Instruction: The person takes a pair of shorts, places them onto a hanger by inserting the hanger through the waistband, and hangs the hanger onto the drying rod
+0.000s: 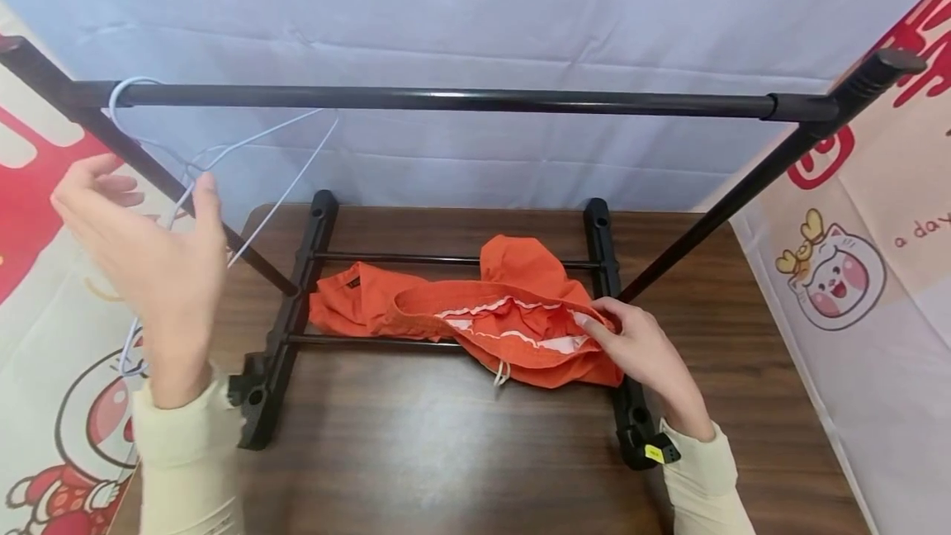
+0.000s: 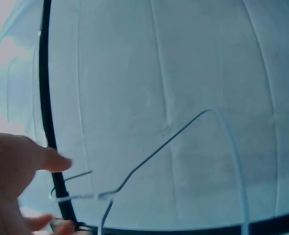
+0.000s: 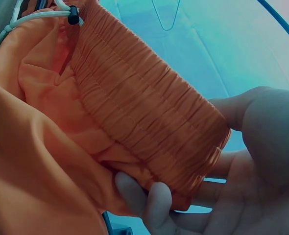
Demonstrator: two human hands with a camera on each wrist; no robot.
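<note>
Orange drawstring shorts (image 1: pixel 423 300) lie across the lower bars of a black rack, the waist opening showing white inside. My right hand (image 1: pixel 654 349) holds the right end of the elastic waistband (image 3: pixel 149 103), thumb on one side and fingers on the other. A pale cord with a black stopper (image 3: pixel 73 14) hangs from the waistband. At the upper left, a light blue wire hanger (image 1: pixel 114 104) is hooked over the rack's top bar (image 1: pixel 446 97). Beside its neck is my left hand (image 1: pixel 159 267), thumb and fingers spread apart and nothing gripped.
The rack's right post (image 1: pixel 731 192) slants up past my right hand, and its black feet (image 1: pixel 271 390) stand on a brown wooden table (image 1: pixel 416 452). A pale cloth (image 1: pixel 461 15) hangs behind. Printed sheets with cartoon figures (image 1: pixel 832 279) flank both sides.
</note>
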